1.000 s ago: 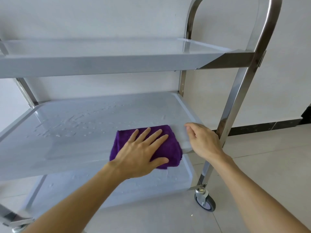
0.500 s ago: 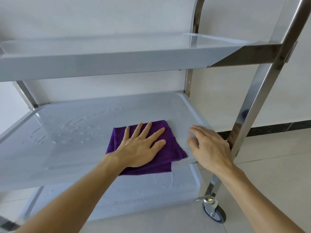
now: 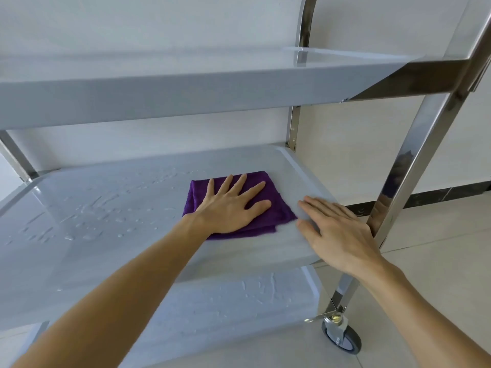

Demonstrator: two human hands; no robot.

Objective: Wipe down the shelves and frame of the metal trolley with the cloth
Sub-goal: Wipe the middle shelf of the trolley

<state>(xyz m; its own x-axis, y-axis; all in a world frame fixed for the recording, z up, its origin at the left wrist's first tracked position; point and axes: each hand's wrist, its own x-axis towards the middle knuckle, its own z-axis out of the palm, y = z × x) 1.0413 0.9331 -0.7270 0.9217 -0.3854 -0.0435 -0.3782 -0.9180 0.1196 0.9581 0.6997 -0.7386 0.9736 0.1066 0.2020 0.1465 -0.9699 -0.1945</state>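
A folded purple cloth (image 3: 276,208) lies on the right part of the trolley's middle shelf (image 3: 111,235). My left hand (image 3: 231,205) presses flat on the cloth with fingers spread. My right hand (image 3: 337,229) rests flat on the shelf's right front corner, fingers straight, just right of the cloth. Water droplets dot the left half of the middle shelf. The top shelf (image 3: 159,94) runs above, and the bottom shelf (image 3: 239,309), also wet, shows below. The shiny steel frame post (image 3: 414,166) rises at the right.
A caster wheel (image 3: 342,338) sits at the trolley's front right foot on the pale tiled floor (image 3: 438,261). A white wall with a dark skirting strip (image 3: 438,195) stands close behind the trolley. The rear frame post (image 3: 293,128) is at the back right.
My left hand has slid the cloth farther back along the middle shelf. My right hand has flattened and moved onto the shelf's right front corner. The view has moved closer.
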